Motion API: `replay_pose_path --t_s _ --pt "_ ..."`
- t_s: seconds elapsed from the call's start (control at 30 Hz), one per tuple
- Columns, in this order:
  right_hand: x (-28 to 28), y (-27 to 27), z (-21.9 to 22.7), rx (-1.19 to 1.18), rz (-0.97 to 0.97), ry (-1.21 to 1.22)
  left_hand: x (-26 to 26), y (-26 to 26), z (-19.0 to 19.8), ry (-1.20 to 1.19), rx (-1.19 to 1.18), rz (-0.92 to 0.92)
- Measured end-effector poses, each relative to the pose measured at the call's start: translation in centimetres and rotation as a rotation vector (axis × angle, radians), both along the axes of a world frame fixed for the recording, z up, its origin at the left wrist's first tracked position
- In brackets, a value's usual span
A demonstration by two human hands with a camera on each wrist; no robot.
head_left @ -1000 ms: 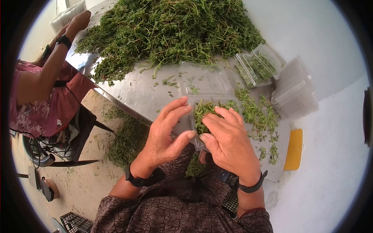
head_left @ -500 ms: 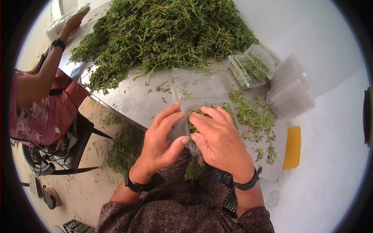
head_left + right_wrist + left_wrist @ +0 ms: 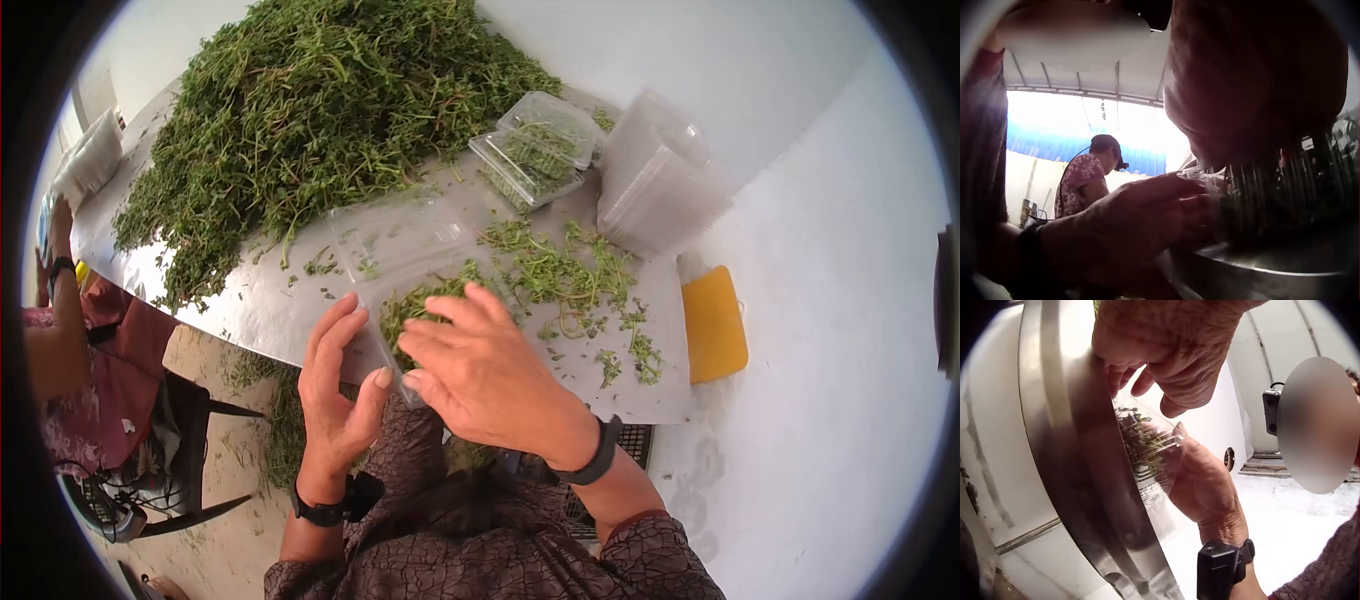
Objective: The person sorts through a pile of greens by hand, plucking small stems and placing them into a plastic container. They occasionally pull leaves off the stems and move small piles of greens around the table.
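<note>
The view has swung, so the clear box (image 3: 410, 397) shows further left, by the desk's (image 3: 655, 395) near edge. Its lid (image 3: 405, 240) lies back, likely to let leaves (image 3: 398, 312) in. The right hand (image 3: 485, 378), fingers spread, touches them; the left hand (image 3: 335, 395), also spread, seems to guard its side.

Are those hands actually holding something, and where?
No firm grip shows. The left hand is at the clear tub's left side; the right hand lies over the greens inside. Some fingertip contact is hidden.
</note>
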State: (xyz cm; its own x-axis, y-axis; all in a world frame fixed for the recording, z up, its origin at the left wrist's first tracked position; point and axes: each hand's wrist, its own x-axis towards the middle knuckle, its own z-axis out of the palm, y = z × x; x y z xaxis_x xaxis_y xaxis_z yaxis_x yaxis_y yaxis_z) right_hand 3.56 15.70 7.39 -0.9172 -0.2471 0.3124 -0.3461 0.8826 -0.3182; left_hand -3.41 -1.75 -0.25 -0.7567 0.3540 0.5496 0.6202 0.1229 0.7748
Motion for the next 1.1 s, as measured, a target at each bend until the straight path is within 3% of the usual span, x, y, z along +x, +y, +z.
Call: replay_pose_path --t_s 0.23,0.3,0.5,0.67,0.87,0.97,1.1 --pt "0.3 2.2 1.4 -0.054 -0.011 0.127 -0.6 -0.3 0.1 0.023 0.029 0.049" --pt "0.4 4.3 2.0 -0.009 -0.11 0.165 -1.2 -0.3 0.4 0.078 0.024 0.081" --pt "-0.6 9.3 2.0 0.069 -0.278 0.098 -2.7 -0.4 -0.1 0.082 0.077 0.099" --pt "-1.9 10.5 1.3 0.275 -0.382 -0.199 -3.2 -0.2 -1.2 0.097 0.059 0.108" --pt "-3.2 11.9 -0.4 0.47 -0.402 -0.156 -2.8 0.1 -0.8 0.105 -0.024 0.148" --pt "-2.7 12.6 0.1 0.345 -0.429 0.048 -2.6 0.2 -0.7 0.107 -0.048 0.174" --pt "-1.5 12.8 2.8 0.118 -0.593 0.038 -2.6 0.2 -0.5 0.092 -0.032 0.173"
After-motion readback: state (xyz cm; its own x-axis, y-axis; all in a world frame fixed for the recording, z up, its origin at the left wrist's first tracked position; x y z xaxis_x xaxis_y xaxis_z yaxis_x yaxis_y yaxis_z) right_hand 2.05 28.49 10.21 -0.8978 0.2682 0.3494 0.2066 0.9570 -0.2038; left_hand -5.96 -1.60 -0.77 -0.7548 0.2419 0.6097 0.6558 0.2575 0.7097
